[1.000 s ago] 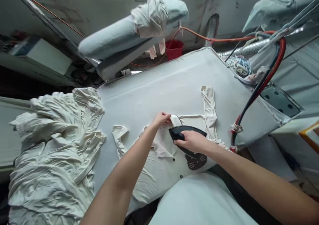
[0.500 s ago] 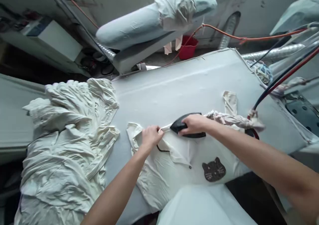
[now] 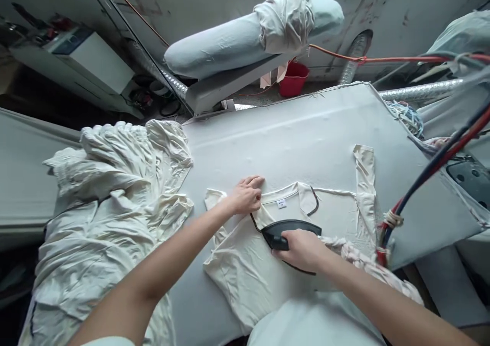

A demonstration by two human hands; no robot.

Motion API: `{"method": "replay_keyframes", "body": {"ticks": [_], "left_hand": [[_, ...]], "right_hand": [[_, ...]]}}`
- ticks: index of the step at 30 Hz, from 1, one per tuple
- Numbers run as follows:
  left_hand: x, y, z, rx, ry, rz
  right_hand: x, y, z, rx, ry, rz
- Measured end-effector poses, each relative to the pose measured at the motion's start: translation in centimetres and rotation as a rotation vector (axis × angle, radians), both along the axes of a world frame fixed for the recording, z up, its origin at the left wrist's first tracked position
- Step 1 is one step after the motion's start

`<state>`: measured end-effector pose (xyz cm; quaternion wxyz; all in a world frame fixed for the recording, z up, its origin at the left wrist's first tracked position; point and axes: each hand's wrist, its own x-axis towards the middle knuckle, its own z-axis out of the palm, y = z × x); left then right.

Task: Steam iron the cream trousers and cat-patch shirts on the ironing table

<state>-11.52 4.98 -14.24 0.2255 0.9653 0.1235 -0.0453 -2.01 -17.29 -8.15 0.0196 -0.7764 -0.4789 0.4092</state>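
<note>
A cream shirt (image 3: 245, 269) with dark-edged collar flaps lies spread on the padded ironing table (image 3: 291, 137). My right hand (image 3: 302, 249) is closed round the handle of a black iron (image 3: 275, 233), which rests on the shirt's upper front just below the collar. At the left side of the neckline, my left hand (image 3: 248, 195) has its fingers curled on the collar edge, pinching the cloth. A small white label (image 3: 281, 203) shows inside the neck. The dark cat patch is out of sight.
A heap of wrinkled cream garments (image 3: 111, 233) lies at the left of the table. Behind stands a padded sleeve arm (image 3: 218, 50) with cloth wrapped round it. A red bucket (image 3: 294, 79) is on the floor. Dark and red hoses (image 3: 429, 175) hang at the right.
My right hand has brought the iron nearer to me, off the neckline onto the shirt's upper front. The shirt's neck now lies opened out, its label showing. My left hand has shifted slightly right.
</note>
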Motion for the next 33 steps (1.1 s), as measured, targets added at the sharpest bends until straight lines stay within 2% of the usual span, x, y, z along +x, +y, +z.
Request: {"method": "replay_keyframes", "body": {"ticks": [2, 4, 5, 7, 8, 10, 12, 13, 15, 17, 19, 21, 24, 26, 27, 29, 31, 33], "left_hand": [[-2.5, -2.4, -0.6, 0.026, -0.084, 0.295], [-6.7, -5.3, -1.0, 0.065, -0.053, 0.574], [-9.1, -6.6, -1.1, 0.083, 0.02, 0.659], [-13.9, -8.5, -1.1, 0.09, 0.245, 0.745], [-15.9, -9.0, -1.0, 0.077, 0.354, 0.783], [-18.8, -9.1, -0.7, 0.036, 0.496, 0.872], [-20.1, -8.5, -0.3, -0.012, 0.522, 0.93], [-20.2, -8.2, -0.2, -0.025, 0.49, 0.945], [-19.3, -7.5, -0.3, -0.032, 0.342, 0.957], [-17.0, -7.1, -0.8, -0.035, 0.114, 0.934], [-13.5, -6.7, -1.4, -0.053, -0.079, 0.894], [-9.2, -6.4, -1.9, -0.056, -0.161, 0.887], [-3.7, -5.7, -2.4, 0.011, -0.133, 0.909], [-1.6, -5.0, -2.6, 0.053, -0.101, 0.886], [-1.1, -4.5, -2.7, 0.067, -0.095, 0.865], [-0.6, -3.6, -2.7, 0.075, -0.093, 0.825], [-0.1, -2.4, -2.6, 0.065, -0.081, 0.791], [0.8, -1.0, -2.1, 0.01, -0.058, 0.796]], "right_hand": [[-0.5, 1.2, -0.7, 0.093, 0.005, -0.071], [-0.1, 3.8, -0.9, 0.141, -0.028, -0.11], [0.1, 5.3, -0.9, 0.137, -0.061, -0.118], [0.3, 8.3, -0.6, 0.112, -0.109, -0.067], [0.0, 9.5, -0.4, 0.112, -0.108, 0.006], [-1.4, 11.2, 0.1, 0.156, -0.076, 0.237], [-3.5, 12.1, 0.6, 0.165, -0.066, 0.475], [-4.4, 12.3, 0.8, 0.139, -0.084, 0.548], [-5.3, 12.3, 1.1, 0.055, -0.115, 0.587], [-3.9, 12.0, 1.2, 0.028, -0.122, 0.495], [-0.2, 11.4, 1.0, 0.051, -0.1, 0.311], [5.1, 10.4, 0.6, 0.032, -0.065, 0.046], [12.9, 8.5, 0.1, -0.027, -0.038, -0.36], [15.8, 6.5, 0.4, -0.024, -0.049, -0.496], [16.2, 5.3, 0.7, -0.021, -0.057, -0.493], [14.4, 2.2, 1.7, -0.035, -0.076, -0.35], [9.5, -1.0, 2.7, -0.064, -0.1, -0.093], [2.8, -3.4, 3.1, -0.083, -0.08, 0.203]]}}
